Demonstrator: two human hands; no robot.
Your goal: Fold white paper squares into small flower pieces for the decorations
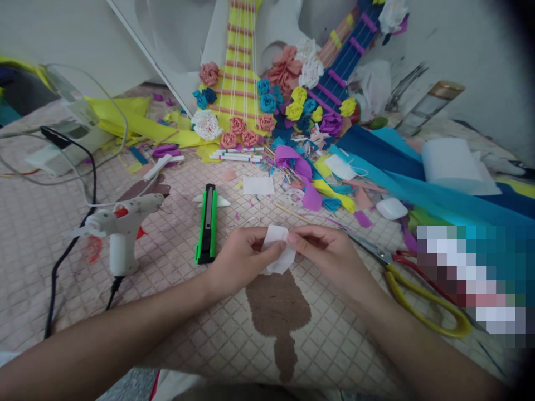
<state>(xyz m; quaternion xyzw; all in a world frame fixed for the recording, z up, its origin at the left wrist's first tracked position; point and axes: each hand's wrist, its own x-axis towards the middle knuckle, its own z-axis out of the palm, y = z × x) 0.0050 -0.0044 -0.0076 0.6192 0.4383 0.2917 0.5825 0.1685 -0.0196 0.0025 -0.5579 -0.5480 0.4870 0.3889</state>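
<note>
Between both hands is a small piece of white paper (pixel 281 257), held just above the table. My left hand (pixel 246 253) pinches it, thumb lying across its front. The fingertips of my right hand (pixel 321 245) are closed on its upper right edge. To the left of my left hand lies a green and black utility knife (pixel 206 225). Farther left, a white hot glue gun (pixel 125 228) rests on the table with its nozzle pointing right. Scissors (pixel 424 303) with yellow and red handles lie right of my right arm. A flat white paper rectangle (pixel 258 185) lies beyond my hands.
Paper-flower-covered guitar shapes, one with a yellow neck (pixel 240 67) and one with a blue neck (pixel 343 67), lean at the back. Crepe paper scraps (pixel 309 192), blue sheets (pixel 393 184) and a white roll (pixel 449 167) crowd the right. A black cord (pixel 62 267) runs along the left.
</note>
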